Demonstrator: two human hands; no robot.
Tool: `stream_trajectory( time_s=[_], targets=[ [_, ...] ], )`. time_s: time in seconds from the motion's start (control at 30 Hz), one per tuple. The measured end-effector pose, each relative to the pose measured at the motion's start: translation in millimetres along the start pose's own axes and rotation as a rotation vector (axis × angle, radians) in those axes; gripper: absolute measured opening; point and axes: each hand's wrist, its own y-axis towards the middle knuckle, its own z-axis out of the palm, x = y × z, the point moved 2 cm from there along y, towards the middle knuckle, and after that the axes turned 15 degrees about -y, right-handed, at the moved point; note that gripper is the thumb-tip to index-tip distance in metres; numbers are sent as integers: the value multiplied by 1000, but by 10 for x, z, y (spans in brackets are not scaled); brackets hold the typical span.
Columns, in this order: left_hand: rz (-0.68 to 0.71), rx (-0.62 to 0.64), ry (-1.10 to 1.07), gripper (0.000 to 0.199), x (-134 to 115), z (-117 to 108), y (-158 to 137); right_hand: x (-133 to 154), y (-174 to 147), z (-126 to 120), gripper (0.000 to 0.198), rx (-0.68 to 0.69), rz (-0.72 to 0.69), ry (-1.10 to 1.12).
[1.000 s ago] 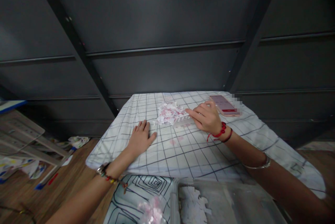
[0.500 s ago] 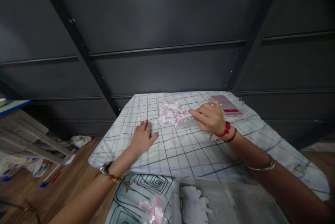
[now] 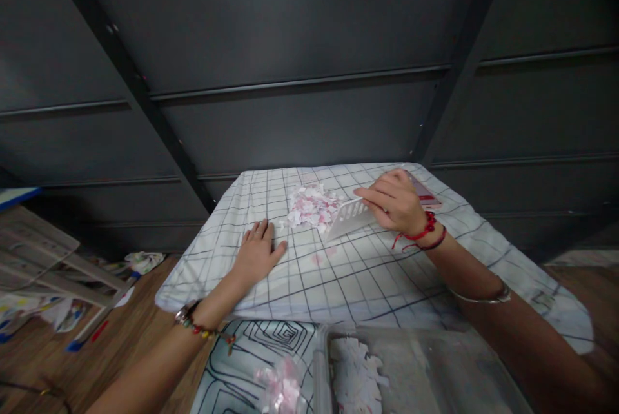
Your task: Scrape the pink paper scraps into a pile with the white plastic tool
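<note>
A small pile of white and pink paper scraps (image 3: 312, 206) lies on the checked tablecloth (image 3: 290, 278). Palm down on the cloth, my left hand (image 3: 258, 249) rests open at the near left of the pile, holding nothing. My right hand (image 3: 394, 198) is closed around a white slotted plastic piece (image 3: 351, 215), gripping its upper right part. The piece stands tilted on the cloth, its left edge against or very near the scraps. My fingers hide part of it, and its full shape cannot be made out.
Behind my right hand a pink phone (image 3: 425, 191) lies partly covered. Below the table edge stands a clear plastic bin (image 3: 416, 362) holding white paper pieces (image 3: 355, 375), beside a clear bag with pink contents (image 3: 283, 388). A dark panelled wall (image 3: 300, 124) rises behind the table.
My right hand has tilted the white plastic piece, so more of its slotted face shows, and the hand now covers more of the phone. My left hand stays flat. The whole view has shifted slightly.
</note>
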Motion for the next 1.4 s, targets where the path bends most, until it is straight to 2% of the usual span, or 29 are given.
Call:
stream_trajectory(
  time_s=[0.17,0.33,0.47,0.63,0.73,0.87,1.03,1.17,1.27,1.4],
  targets=[
    [-2,1,10,58,4,4,8,-334,9,-147,24,295,79,199],
    [13,-19,4,57,26,26,15,-523,42,-412,30,552,-25,303],
    [21,-28,2,58,40,41,20,-579,-12,-489,32,664,-49,250],
    [20,-23,-6,57,31,27,17,-456,-58,-298,31,654,-28,301],
    [18,-26,-10,56,19,10,8,-333,13,-188,32,564,14,315],
    [19,-28,-28,57,17,4,-4,-345,99,-249,31,489,58,379],
    [24,-36,-34,56,26,7,-9,-551,-3,-430,28,650,-6,439],
    [8,-18,-30,56,22,2,-5,-523,-101,-387,29,716,-34,447],
    [-1,-11,-31,56,13,-9,-8,-383,-74,-255,29,662,-20,436],
    [-4,-4,-16,56,2,-24,-20,-232,82,-147,29,516,-5,359]
  ],
)
